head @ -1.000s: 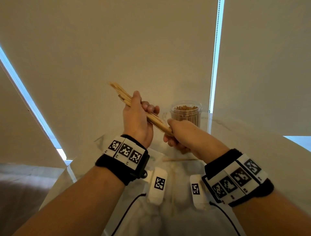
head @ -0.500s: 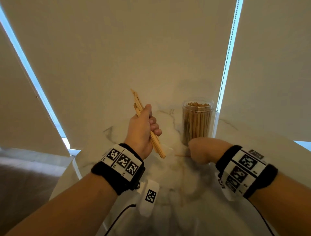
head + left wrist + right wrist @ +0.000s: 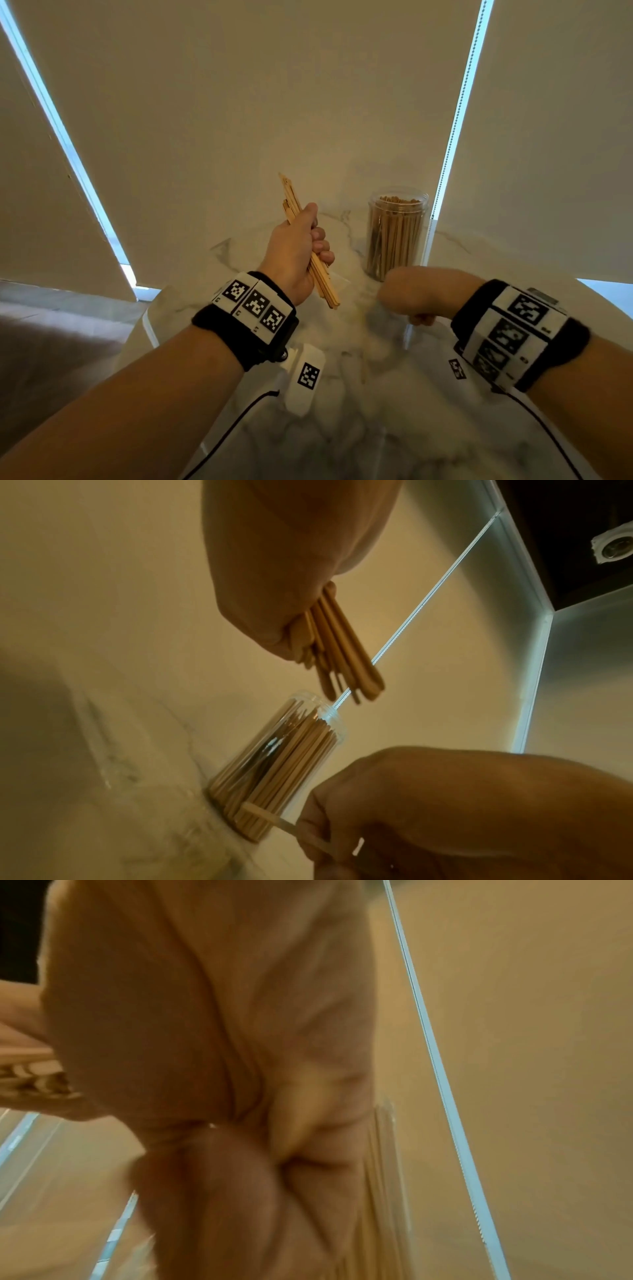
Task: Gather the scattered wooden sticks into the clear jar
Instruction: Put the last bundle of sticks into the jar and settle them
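My left hand (image 3: 313,248) is raised over the table and grips a bundle of flat wooden sticks (image 3: 291,205), nearly upright; its lower ends (image 3: 327,291) hang below my fist. From the left wrist the same bundle (image 3: 339,647) points at the jar's mouth. The clear jar (image 3: 395,233) stands upright at the back, packed with sticks. My right hand (image 3: 407,296) is curled low on the table just in front of the jar. In the left wrist view its fingers (image 3: 318,829) pinch a single stick (image 3: 265,815) lying by the jar's base (image 3: 260,791). The right wrist view is blurred.
The white marble table (image 3: 342,428) is round, with its edge at the left (image 3: 147,329). Cream roller blinds hang close behind, and a bead chain (image 3: 452,137) drops beside the jar. Black cables trail from both wrist units across the table's near part.
My right hand let go of the bundle and dropped to the table in front of the jar. My left hand turned the bundle from slanted to nearly upright.
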`<state>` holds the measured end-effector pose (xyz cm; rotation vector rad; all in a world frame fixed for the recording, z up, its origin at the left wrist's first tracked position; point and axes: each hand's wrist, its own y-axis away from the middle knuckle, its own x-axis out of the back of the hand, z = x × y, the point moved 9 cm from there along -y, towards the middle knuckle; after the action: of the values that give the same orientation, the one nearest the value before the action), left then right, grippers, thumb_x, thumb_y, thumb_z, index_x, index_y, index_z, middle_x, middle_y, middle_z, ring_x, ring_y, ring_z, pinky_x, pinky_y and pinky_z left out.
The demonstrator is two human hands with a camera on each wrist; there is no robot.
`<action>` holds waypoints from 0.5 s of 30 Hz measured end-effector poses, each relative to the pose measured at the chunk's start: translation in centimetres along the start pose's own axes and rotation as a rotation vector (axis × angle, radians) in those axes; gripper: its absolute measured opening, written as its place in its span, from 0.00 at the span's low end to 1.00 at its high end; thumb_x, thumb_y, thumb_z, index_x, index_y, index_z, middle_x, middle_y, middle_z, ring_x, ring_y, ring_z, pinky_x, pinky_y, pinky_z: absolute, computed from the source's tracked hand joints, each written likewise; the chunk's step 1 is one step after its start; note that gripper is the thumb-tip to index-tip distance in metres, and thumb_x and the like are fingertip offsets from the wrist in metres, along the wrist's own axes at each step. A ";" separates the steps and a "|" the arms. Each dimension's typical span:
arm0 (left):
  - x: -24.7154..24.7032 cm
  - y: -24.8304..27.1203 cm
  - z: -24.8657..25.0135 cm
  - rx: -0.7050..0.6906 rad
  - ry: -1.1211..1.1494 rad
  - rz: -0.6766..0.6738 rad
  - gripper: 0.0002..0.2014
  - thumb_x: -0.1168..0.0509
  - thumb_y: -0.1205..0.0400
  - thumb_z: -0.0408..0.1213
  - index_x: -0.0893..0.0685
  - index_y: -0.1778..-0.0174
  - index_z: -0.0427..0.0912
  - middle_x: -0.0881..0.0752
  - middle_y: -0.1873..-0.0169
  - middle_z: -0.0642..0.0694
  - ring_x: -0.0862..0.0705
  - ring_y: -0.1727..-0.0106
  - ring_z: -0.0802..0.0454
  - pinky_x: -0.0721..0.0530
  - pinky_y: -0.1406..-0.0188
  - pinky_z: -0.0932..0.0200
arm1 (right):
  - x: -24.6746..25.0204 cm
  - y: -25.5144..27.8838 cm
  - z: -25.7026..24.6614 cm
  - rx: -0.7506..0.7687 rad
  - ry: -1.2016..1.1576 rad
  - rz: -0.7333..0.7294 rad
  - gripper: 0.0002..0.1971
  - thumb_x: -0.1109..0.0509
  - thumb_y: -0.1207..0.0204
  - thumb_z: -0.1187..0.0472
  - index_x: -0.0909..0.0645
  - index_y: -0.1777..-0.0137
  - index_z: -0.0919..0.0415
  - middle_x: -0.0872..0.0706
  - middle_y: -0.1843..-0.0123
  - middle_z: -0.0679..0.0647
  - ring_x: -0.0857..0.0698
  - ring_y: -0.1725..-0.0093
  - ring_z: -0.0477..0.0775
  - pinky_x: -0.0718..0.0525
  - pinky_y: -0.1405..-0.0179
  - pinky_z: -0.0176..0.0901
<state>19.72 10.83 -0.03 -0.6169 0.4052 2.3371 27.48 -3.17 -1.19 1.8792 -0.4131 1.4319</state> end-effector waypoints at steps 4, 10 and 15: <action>-0.8 0.6 -0.7 0.012 -0.015 0.009 0.16 0.36 0.10 0.44 0.27 0.63 0.46 0.32 0.78 0.53 0.36 0.82 0.59 0.31 0.84 0.65 | -2.9 0.0 -2.1 0.114 0.169 -0.107 0.18 0.40 0.15 0.46 0.18 0.53 0.58 0.23 0.64 0.48 0.21 0.61 0.48 0.23 0.58 0.36; -1.6 1.0 -0.4 0.006 -0.033 -0.009 0.16 0.36 0.10 0.45 0.27 0.63 0.46 0.30 0.79 0.53 0.35 0.81 0.59 0.30 0.83 0.65 | -4.0 0.5 -2.5 0.167 0.233 -0.194 0.12 0.32 0.19 0.57 0.19 0.62 0.62 0.21 0.67 0.52 0.25 0.72 0.48 0.26 0.69 0.37; -0.9 0.4 0.4 -0.009 -0.096 0.023 0.12 0.36 0.10 0.45 0.24 0.57 0.43 0.22 0.69 0.48 0.28 0.76 0.57 0.26 0.80 0.63 | -2.5 1.5 1.1 0.095 0.009 -0.235 0.22 0.42 0.15 0.49 0.16 0.56 0.66 0.16 0.68 0.51 0.29 0.78 0.47 0.28 0.76 0.37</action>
<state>19.89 10.24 0.80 -0.5046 0.3591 2.3808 26.43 -5.38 -3.11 1.9245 -0.1169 1.3209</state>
